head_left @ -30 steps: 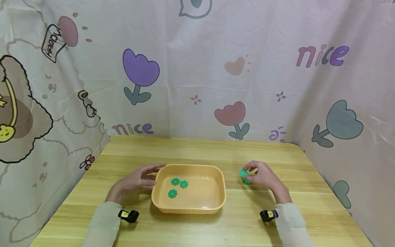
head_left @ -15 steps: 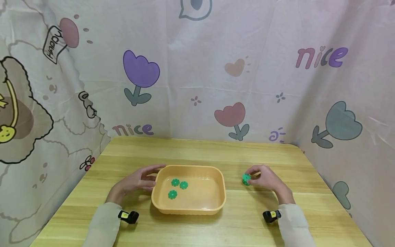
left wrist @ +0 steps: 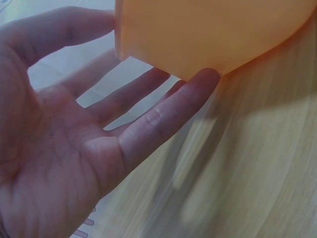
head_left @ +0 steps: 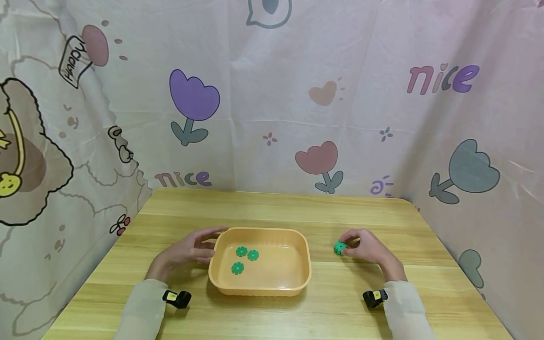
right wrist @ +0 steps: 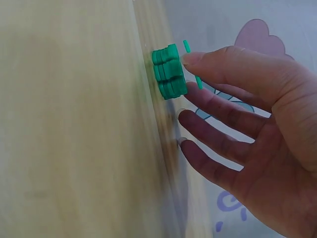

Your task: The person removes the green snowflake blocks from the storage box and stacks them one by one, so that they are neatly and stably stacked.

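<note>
My right hand (head_left: 369,246) pinches a thin green flower-shaped disc (right wrist: 199,82) between thumb and fingers, seen edge-on in the right wrist view. Close beside that disc is a short stack of similar green discs (right wrist: 169,73), standing on the table; a narrow gap shows between them. To the left, a pale orange plastic tray (head_left: 280,264) carries three loose green discs (head_left: 237,268) on the left part of its floor. Spread fingers of my left hand (head_left: 187,248) touch the tray's left end, with the thumb at its rim in the left wrist view.
Both hands work over a light wooden table (head_left: 272,208). A printed cloth (head_left: 263,94) hangs behind the table and along its sides. Small black cameras are worn on both wrists.
My right hand has moved down and slightly right, bringing the pinched disc from above the stack to close over it. The left hand and tray stay in place.
</note>
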Tool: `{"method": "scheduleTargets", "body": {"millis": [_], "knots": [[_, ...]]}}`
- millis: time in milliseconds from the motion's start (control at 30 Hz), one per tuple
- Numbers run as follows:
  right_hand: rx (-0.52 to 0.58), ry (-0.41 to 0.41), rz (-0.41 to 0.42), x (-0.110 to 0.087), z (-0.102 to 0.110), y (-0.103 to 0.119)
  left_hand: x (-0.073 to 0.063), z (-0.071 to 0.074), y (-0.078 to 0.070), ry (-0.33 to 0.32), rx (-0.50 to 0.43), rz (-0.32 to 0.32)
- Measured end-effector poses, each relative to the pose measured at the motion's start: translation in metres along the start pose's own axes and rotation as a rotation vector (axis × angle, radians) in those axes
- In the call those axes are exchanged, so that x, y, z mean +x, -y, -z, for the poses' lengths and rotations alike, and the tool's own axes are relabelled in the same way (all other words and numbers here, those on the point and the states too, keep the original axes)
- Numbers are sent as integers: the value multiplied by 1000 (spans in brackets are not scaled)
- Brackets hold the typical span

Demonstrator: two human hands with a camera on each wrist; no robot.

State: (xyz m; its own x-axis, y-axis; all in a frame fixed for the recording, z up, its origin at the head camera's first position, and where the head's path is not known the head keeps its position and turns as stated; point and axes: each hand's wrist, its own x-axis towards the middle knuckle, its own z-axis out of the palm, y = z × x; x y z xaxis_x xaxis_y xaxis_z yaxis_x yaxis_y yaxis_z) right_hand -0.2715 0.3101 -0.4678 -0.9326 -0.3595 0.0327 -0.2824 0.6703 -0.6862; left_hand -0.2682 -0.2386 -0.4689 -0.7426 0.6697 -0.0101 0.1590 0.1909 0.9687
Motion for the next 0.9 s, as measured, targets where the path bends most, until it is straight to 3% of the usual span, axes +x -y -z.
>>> {"method": "scheduleTargets", "body": {"millis": [900], "knots": [[15,30,0,0,-2,-3,-2,-1,-5,-7,-7,39]]}}
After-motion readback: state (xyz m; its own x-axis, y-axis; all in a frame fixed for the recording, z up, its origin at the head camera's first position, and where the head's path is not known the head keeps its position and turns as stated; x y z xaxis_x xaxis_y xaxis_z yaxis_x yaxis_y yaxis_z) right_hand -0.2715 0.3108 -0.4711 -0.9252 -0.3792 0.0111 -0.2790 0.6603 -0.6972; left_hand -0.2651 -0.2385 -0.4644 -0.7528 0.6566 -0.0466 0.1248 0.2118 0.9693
